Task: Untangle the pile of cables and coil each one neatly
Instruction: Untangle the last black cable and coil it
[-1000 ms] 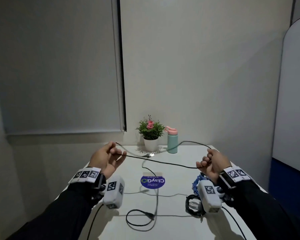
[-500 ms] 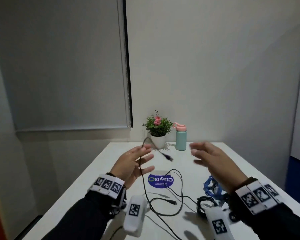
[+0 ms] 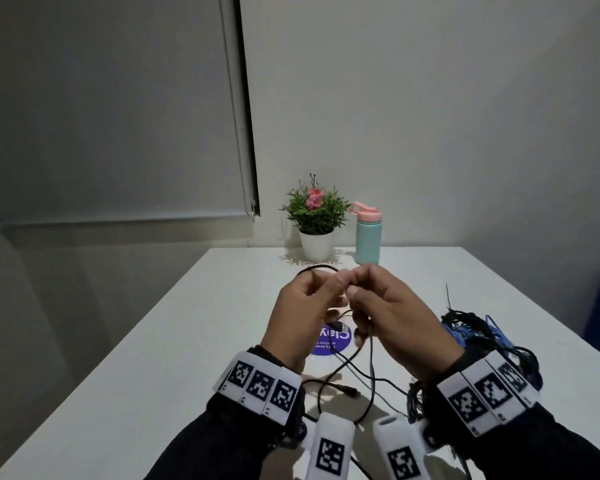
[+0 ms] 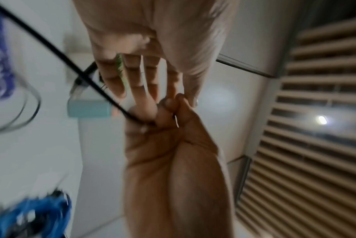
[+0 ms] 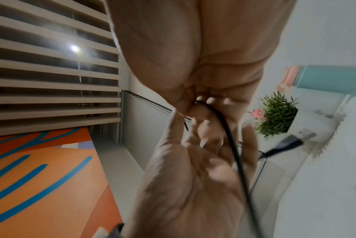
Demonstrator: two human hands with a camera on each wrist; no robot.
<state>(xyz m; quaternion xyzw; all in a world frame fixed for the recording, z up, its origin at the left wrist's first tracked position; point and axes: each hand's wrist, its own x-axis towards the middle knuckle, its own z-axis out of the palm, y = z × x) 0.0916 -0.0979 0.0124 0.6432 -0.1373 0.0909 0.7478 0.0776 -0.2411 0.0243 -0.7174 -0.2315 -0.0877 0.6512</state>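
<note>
Where our fingertips meet above the table (image 3: 174, 327), left hand (image 3: 302, 318) and right hand (image 3: 394, 317) both pinch the black cable (image 3: 370, 355). It loops behind our left fingers, then hangs down onto the tabletop. Tangled blue and black cables (image 3: 478, 336) sit just right of us.

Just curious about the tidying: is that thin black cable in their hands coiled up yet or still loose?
Still loose. The thin black cable trails in open curves onto the white table; both hands pinch it.
</note>
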